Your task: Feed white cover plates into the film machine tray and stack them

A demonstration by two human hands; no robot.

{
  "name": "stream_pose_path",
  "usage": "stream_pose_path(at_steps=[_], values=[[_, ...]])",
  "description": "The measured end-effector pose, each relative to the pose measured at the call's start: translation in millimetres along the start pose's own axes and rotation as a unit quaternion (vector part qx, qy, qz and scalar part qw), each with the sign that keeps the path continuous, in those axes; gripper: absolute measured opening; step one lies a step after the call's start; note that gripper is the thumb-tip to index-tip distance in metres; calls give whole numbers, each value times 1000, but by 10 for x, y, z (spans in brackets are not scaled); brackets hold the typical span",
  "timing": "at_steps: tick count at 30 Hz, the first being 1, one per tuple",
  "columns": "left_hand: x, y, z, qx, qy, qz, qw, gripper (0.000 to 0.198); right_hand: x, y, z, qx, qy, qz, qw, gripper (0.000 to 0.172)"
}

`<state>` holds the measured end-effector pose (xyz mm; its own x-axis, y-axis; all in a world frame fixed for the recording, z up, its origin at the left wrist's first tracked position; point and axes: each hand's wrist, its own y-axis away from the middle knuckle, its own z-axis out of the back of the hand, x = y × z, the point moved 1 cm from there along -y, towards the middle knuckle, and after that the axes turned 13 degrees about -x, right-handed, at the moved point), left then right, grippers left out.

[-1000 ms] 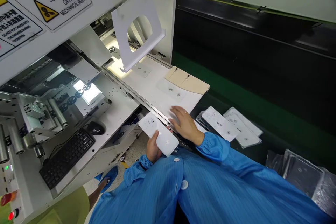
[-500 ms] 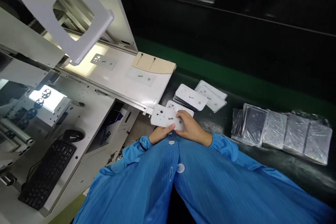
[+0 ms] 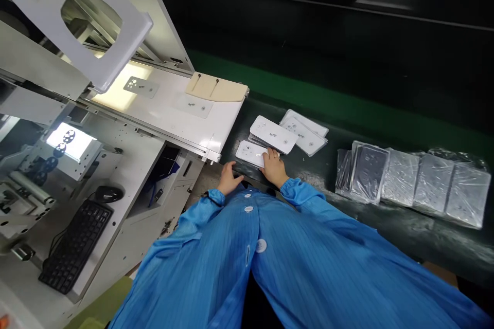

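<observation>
under the right grip (image 3: 274,169) lies one end of a white panel (image 3: 248,152)

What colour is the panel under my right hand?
White, with small dark marks: the panel under your right hand shows best in the head view.

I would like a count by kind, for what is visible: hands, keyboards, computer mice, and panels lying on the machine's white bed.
Hands: 2
Keyboard: 1
Computer mouse: 1
Panels: 2
Total: 6
</observation>
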<state>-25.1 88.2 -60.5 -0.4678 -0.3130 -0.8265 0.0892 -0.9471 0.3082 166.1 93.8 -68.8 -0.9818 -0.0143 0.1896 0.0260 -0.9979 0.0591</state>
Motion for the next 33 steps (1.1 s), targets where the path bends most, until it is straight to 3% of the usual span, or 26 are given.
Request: stream_pose_path(at_steps=[5,9,12,16,18,20,26,29,31,33], values=[[-41,-438,-162,2,-83,-71,994,38,57,-31,2,9,3,1,1000,43],[-63,-535,-221,16,-136,-110,984,33,21,90,156,0,-7,13,1000,37],[-72,-464,-211,15,-160,-137,977,33,-306,178,358,-66,-44,-33,996,24],[-106,-239,-200,10,-167,-176,970,29,-1115,53,566,-183,2,-214,960,35],[-134,-105,-206,16,-158,-196,968,26,-1464,-102,568,-162,14,-263,951,52],[-165,12,-210,24,-146,-213,966,25,-1679,-251,520,-117,5,-283,952,59],[-245,201,-164,33,-101,-233,967,20,-1821,-365,509,-64,-53,-268,960,39],[-302,251,-133,39,-71,-216,973,18,-1905,-308,801,-89,-79,-264,957,37],[-370,270,-113,62,-1,-157,986,23,-1943,-256,1153,-154,-109,-253,949,40],[-474,269,-93,103,122,-66,985,37,-1885,-196,1586,-214,-159,-198,943,37]])
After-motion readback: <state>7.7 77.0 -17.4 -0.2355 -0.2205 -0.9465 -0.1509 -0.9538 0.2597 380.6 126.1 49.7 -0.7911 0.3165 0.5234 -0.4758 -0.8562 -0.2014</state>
